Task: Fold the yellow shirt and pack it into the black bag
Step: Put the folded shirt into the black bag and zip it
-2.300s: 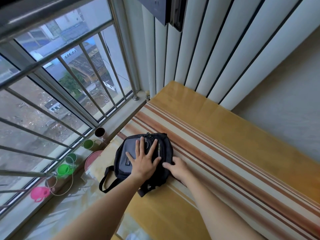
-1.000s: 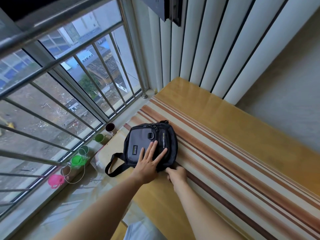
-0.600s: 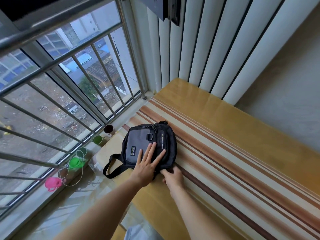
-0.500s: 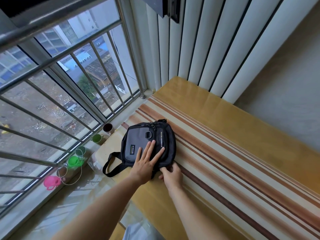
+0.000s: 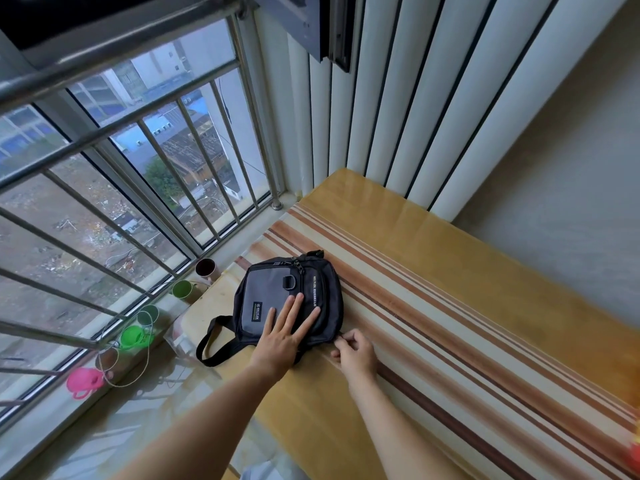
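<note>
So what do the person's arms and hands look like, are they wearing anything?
Nothing shows on them. Both forearms are bare with no sleeves in view, and the left hand and right hand have no gloves, rings, watch or bracelet that I can see.

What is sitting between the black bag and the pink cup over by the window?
In the head view, between the black bag and the pink cup lie the bag's strap loop, a bright green cup and a looped white cord.

black bag | grey front panel | flat on striped mat
</note>
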{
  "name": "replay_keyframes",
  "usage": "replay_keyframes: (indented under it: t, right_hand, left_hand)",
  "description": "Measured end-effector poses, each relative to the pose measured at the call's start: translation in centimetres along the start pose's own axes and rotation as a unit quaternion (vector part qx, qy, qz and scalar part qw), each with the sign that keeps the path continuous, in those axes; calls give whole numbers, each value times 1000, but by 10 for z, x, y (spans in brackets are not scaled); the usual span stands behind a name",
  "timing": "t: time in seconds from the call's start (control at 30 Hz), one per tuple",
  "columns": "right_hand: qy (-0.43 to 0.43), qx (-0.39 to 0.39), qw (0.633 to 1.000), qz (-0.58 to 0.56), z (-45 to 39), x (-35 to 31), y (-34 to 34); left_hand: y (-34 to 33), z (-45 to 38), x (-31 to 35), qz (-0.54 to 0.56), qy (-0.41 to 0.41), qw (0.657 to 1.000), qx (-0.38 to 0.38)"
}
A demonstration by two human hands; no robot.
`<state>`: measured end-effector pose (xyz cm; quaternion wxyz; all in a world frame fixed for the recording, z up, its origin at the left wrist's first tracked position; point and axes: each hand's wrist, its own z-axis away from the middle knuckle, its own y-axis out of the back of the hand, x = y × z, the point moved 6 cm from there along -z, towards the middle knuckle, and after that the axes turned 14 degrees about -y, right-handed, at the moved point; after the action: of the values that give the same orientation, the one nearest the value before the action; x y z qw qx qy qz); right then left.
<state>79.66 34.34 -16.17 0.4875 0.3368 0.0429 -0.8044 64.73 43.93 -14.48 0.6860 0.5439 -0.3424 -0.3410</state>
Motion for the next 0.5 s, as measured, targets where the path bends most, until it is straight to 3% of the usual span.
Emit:
replay_keyframes:
  t: [0.17, 0.27, 0.37, 0.5]
  right_hand:
    - [-75, 42, 991, -105, -16, -22, 4]
    - [-79, 39, 993, -82, -21, -33, 4]
    - [-101, -2, 994, -51, -21, -33, -2]
    - [-149, -82, 984, -52, -20, -29, -4]
  left_hand:
    - [6, 9, 1, -11, -52, 998, -15]
    - [6, 14, -8, -16, -67, 996, -54]
    - [25, 2, -2, 46, -78, 994, -61]
    - [47, -25, 39, 7, -164, 986, -5]
